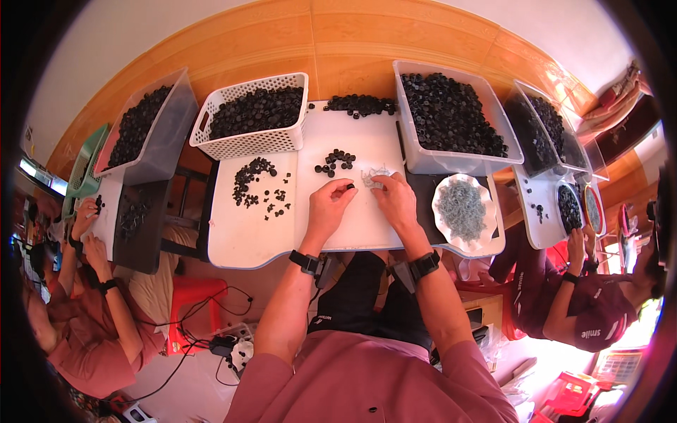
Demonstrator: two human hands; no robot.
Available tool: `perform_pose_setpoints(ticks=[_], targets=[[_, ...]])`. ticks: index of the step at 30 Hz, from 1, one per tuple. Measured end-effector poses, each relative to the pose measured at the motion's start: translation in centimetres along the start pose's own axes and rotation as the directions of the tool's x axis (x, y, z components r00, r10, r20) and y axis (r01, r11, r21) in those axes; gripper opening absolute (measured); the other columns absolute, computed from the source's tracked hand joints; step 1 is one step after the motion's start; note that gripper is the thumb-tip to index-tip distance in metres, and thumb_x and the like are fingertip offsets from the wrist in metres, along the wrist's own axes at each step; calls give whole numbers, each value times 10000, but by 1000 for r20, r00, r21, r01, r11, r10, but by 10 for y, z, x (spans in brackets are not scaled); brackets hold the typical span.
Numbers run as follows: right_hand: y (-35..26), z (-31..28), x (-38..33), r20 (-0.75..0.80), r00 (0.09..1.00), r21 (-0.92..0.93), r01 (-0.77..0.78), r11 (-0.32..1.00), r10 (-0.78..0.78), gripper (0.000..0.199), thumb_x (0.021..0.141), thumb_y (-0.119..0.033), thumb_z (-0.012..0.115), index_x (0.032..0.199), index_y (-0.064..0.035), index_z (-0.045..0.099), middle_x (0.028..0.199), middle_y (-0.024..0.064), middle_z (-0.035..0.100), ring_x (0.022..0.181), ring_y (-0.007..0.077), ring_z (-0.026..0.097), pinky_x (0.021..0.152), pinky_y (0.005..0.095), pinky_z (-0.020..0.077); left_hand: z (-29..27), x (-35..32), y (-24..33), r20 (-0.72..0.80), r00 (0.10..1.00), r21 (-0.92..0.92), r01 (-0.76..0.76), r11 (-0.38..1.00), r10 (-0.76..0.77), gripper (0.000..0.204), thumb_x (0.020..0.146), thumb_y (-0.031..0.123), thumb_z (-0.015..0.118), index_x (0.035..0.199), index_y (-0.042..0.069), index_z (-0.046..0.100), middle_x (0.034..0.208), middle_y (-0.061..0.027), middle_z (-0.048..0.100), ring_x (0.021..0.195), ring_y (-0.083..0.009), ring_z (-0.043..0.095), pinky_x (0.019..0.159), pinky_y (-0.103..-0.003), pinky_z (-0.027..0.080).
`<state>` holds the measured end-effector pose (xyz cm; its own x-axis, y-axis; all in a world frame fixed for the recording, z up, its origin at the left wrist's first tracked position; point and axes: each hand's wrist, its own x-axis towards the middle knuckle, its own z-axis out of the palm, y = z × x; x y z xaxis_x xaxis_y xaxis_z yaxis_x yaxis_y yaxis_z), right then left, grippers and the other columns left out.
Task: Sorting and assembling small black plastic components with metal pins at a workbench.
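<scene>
— Where is the small black cap (350,186)?
— Pinched in our left hand (327,207) fingertips, just left of our right hand (395,200), which closes on small clear pieces (371,176).

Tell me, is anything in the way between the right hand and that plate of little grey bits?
Nothing visible blocks it. The right hand rests on the white board, and the plate of grey bits sits just to its right, with only a dark strip of tray between them.
</scene>
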<state>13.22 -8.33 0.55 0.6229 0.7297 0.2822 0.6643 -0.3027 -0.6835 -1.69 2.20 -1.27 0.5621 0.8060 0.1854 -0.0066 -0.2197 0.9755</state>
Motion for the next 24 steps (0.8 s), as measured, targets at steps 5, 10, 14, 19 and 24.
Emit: perform_pose_setpoints(ticks=[5, 10, 14, 19, 24], targets=[[6, 3, 4, -17, 999, -71, 29, 997, -30, 148, 883, -161, 727, 1001, -98, 791, 888, 126, 677, 814, 316, 687, 758, 424, 546, 2, -1, -1, 2, 1000, -1, 15, 1000, -15, 244, 917, 117, 779, 1125, -8, 746, 942, -73, 771, 801, -108, 690, 755, -266, 560], [4, 3, -2, -129, 991, 56, 34, 998, -27, 122, 913, -185, 725, 963, -80, 764, 906, 130, 688, 817, 353, 697, 733, 444, 550, 1, -1, -3, 0, 1000, -30, 0, 1000, 0, 250, 909, 110, 783, 1128, -6, 746, 940, -70, 768, 803, -109, 691, 756, -267, 562], [0, 2, -8, -139, 990, 135, -9, 991, 28, 145, 918, -185, 728, 970, -52, 756, 883, 140, 713, 779, 337, 706, 712, 413, 550, 0, 0, -6, 28, 1000, -38, 3, 999, -2, 255, 891, 93, 796, 1124, -1, 751, 938, -69, 766, 797, -106, 689, 748, -263, 561], [1, 6, -12, -134, 977, 341, -110, 934, 164, 190, 949, -196, 693, 1003, -20, 738, 835, 180, 736, 730, 317, 724, 683, 391, 552, -1, 2, -7, 48, 999, -45, 4, 999, -2, 248, 885, 82, 799, 1114, -1, 753, 936, -64, 765, 800, -99, 687, 740, -257, 558], [1, 6, -13, -141, 981, 305, -88, 948, 137, 194, 955, -200, 686, 993, -12, 718, 817, 185, 729, 731, 322, 733, 681, 398, 560, 3, 1, -3, 24, 1000, -35, -19, 999, 19, 245, 891, 84, 795, 1115, -4, 748, 931, -52, 762, 807, -92, 677, 742, -255, 555]])
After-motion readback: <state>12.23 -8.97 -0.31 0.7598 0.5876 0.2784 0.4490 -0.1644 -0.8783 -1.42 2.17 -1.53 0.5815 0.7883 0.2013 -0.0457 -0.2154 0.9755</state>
